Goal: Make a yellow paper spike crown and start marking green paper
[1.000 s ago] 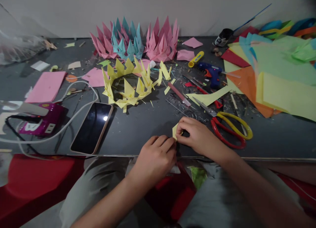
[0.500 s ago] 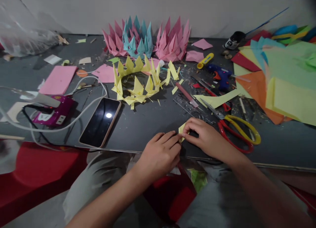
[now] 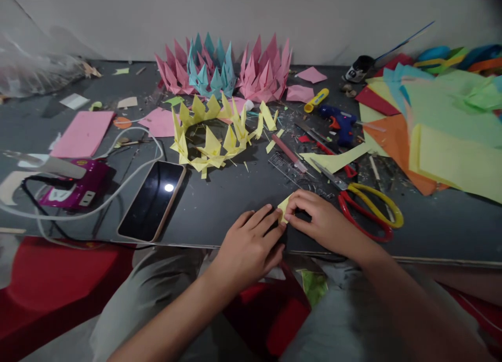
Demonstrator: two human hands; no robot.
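Near the table's front edge lies a small folded piece of yellow paper [image 3: 284,207], partly covered by my fingers. My right hand [image 3: 314,215] pinches its right side between thumb and fingers. My left hand [image 3: 253,239] lies flat from the left, fingers stretched out, their tips touching the paper's left edge. Farther back sits a ring of folded yellow paper points [image 3: 212,148], with a few loose yellow folded pieces [image 3: 268,117] beside it. Just right of my right hand are scissors [image 3: 366,207] with red and yellow handles.
Pink [image 3: 266,74] and blue paper rings [image 3: 215,78] stand at the back. A phone [image 3: 152,201] and a purple power adapter [image 3: 76,181] with cables are on the left. A blue glue gun [image 3: 341,122], a red-handled cutter [image 3: 327,145] and stacked coloured paper [image 3: 451,158] are on the right.
The whole view has shifted slightly, with table things now a little lower and to the left. My left fingers are spread more; the right hand keeps its pinch on the yellow paper.
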